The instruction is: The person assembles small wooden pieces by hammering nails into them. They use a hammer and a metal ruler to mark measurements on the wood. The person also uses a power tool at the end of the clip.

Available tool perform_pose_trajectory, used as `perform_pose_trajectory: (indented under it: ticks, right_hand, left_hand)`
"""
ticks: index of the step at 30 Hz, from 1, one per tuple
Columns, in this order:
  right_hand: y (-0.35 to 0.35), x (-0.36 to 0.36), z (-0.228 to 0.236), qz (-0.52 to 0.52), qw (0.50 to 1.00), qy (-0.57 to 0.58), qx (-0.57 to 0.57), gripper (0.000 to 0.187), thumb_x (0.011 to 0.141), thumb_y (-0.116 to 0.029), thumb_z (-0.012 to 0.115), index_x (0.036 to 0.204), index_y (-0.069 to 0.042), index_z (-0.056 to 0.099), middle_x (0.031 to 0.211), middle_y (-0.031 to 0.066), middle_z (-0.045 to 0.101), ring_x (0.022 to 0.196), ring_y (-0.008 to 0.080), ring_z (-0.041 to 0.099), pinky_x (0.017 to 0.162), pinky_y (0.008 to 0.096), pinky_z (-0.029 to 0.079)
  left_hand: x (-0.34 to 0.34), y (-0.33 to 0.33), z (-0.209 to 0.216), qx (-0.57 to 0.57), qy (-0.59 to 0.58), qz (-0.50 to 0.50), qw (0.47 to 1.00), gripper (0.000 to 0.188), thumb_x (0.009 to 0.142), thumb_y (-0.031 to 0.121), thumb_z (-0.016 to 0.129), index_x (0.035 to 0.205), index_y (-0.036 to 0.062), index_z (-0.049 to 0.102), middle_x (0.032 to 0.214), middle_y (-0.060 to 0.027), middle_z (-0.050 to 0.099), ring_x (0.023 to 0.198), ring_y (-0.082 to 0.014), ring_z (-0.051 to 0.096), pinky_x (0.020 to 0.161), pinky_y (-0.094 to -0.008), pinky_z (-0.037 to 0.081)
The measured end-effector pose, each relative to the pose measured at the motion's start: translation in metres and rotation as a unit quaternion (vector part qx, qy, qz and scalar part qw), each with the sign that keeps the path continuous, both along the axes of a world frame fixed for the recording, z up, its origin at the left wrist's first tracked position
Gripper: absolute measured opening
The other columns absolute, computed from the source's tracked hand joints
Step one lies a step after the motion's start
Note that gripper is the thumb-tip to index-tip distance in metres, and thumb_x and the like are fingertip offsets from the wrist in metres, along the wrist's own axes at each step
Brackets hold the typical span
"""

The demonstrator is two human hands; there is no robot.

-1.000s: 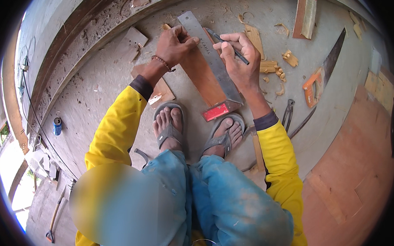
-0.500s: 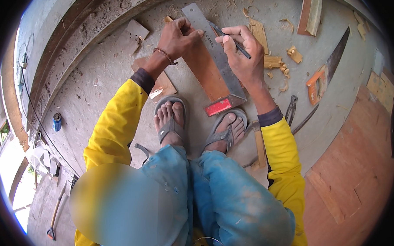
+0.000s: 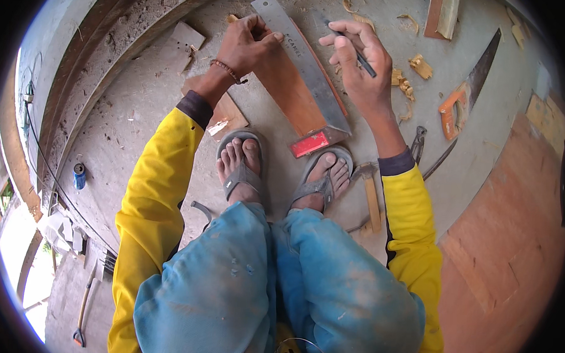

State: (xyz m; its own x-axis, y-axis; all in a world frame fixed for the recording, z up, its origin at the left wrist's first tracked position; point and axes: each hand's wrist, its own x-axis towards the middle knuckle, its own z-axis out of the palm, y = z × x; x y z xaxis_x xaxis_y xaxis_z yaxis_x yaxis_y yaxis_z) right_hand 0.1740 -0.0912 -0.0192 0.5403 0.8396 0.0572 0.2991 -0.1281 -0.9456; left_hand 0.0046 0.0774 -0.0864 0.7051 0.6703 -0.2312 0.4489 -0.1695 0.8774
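Observation:
A reddish-brown wooden board [image 3: 284,92] lies ahead of my feet, with a try square on it. The square's steel blade [image 3: 304,65] runs lengthwise over the board, and its red stock [image 3: 311,144] sits across the board's near end. My left hand [image 3: 245,46] is closed on the board's left edge near the far end, thumb beside the blade; its curled fingertips are partly hidden. To the right of the board, apart from it, my right hand [image 3: 366,60] holds a dark pencil [image 3: 365,64] between thumb and fingers.
A handsaw [image 3: 462,105] with an orange handle, pincers [image 3: 419,142] and a hammer [image 3: 371,195] lie to the right. Wood shavings [image 3: 419,67] are scattered beyond my right hand. Offcuts [image 3: 225,115] lie left of the board. Far left stands a blue can [image 3: 79,176]; plywood [image 3: 504,234] covers the right side.
My right hand with the pencil has moved off the square's blade to the right, uncovering the board's right edge. The left hand keeps its place on the board; the whole view has shifted slightly.

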Motion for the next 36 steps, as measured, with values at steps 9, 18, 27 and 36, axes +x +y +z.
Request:
perform_pose_trajectory:
  ticks: [9,18,27,36]
  right_hand:
    - [-0.13,-0.069,-0.015,-0.106,0.965,-0.158,-0.18,0.019,0.097,-0.012,0.065,0.114,-0.005,0.068,0.102,0.0128,0.07,0.096,0.0308,0.069,0.083,0.0392,0.054]
    - [-0.127,-0.07,-0.019,-0.13,0.957,-0.227,-0.125,0.022,0.097,-0.013,0.064,0.116,-0.002,0.068,0.101,0.013,0.07,0.088,0.029,0.066,0.077,0.0383,0.053]
    - [-0.021,-0.022,-0.005,-0.045,0.995,0.089,0.026,0.016,0.094,-0.008,0.06,0.106,0.002,0.064,0.089,0.0118,0.075,0.077,0.0162,0.072,0.071,0.028,0.056]
    - [0.011,-0.018,-0.013,0.011,0.999,0.036,-0.02,0.022,0.099,-0.016,0.059,0.111,0.0,0.067,0.091,0.0072,0.077,0.069,0.0068,0.062,0.067,0.0235,0.052]
  left_hand:
    - [-0.001,0.002,-0.001,0.009,-0.001,-0.015,1.0,0.032,0.083,0.027,0.083,0.08,0.001,0.064,0.069,-0.003,0.064,0.065,-0.0089,0.057,0.061,-0.029,0.048]
    - [0.0,0.004,0.003,0.014,0.017,-0.019,1.0,0.032,0.084,0.027,0.083,0.08,0.0013,0.065,0.069,-0.0031,0.064,0.065,-0.0087,0.058,0.061,-0.0292,0.048]
    - [0.002,0.002,-0.002,0.023,0.017,-0.011,1.0,0.033,0.082,0.029,0.082,0.079,0.0006,0.064,0.068,-0.0051,0.063,0.064,-0.0117,0.058,0.06,-0.0307,0.048]
    - [0.001,0.001,0.003,0.016,0.028,0.0,0.999,0.035,0.08,0.03,0.082,0.081,-0.001,0.066,0.068,-0.0078,0.064,0.065,-0.0139,0.06,0.061,-0.0323,0.049]
